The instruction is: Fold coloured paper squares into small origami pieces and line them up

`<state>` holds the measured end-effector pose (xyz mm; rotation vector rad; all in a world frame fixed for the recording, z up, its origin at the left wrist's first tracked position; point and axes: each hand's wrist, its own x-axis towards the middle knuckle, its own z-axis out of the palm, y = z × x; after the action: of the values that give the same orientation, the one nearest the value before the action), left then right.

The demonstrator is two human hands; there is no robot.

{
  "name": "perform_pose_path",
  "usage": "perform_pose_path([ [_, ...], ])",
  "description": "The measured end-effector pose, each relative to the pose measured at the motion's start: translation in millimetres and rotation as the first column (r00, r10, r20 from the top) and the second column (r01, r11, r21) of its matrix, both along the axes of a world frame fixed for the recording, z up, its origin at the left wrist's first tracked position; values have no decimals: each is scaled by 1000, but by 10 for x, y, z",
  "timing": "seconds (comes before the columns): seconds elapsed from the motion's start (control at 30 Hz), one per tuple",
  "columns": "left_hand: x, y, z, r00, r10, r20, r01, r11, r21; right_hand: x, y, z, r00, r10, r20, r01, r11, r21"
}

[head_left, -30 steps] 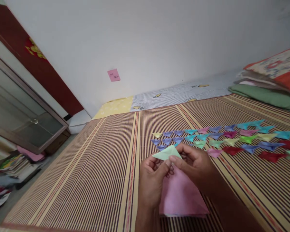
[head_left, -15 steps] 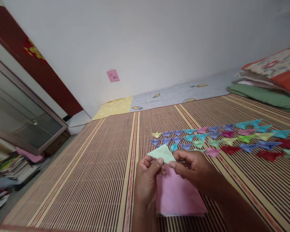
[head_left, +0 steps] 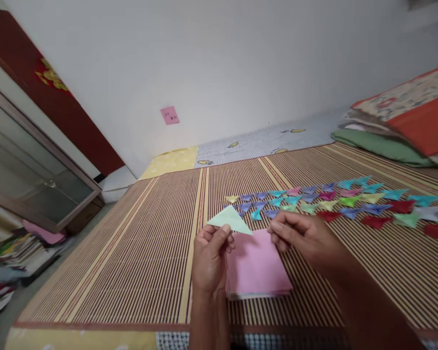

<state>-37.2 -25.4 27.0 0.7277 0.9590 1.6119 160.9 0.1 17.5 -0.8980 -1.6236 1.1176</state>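
Observation:
A pale green sheet of paper [head_left: 233, 219], folded into a triangle, is pinched between the thumb and fingers of my left hand [head_left: 211, 253]. It is held up over the far left part of a stack of square paper [head_left: 259, 267] with a pink sheet on top. My right hand [head_left: 295, 233] hovers near the stack's far right corner, apart from the green paper. Its thumb and fingertips are pressed together, and whether anything sits between them cannot be made out. Beyond my hands, rows of small folded paper pieces [head_left: 348, 201] in several colours lie on the striped mat.
The striped mat [head_left: 131, 257] covers the bed. Folded bedding [head_left: 390, 146] and an orange patterned cushion [head_left: 423, 116] are piled at the far right. A pink note [head_left: 170, 115] is stuck to the wall. A glass-panelled cabinet [head_left: 32, 160] stands at left, with books [head_left: 18, 250] below.
My right hand has let go of the green triangle and moved right. My left hand holds the triangle, now tilted and farther left. The view has shifted slightly, showing the mat's near edge.

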Motion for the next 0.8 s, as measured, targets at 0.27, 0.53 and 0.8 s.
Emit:
perform_pose_path([
  [0.27,411,-723,-79,973,-157,-169,147,986,-73,-165,-754,-118,982,47,-183,-79,982,-169],
  [0.53,532,-1381,80,925,-161,-344,168,986,-9,35,-1324,47,994,29,-106,-40,993,-109],
  [0.8,457,-1679,204,911,-126,-392,165,984,66,161,-1649,223,991,26,-131,-37,996,-87],
])
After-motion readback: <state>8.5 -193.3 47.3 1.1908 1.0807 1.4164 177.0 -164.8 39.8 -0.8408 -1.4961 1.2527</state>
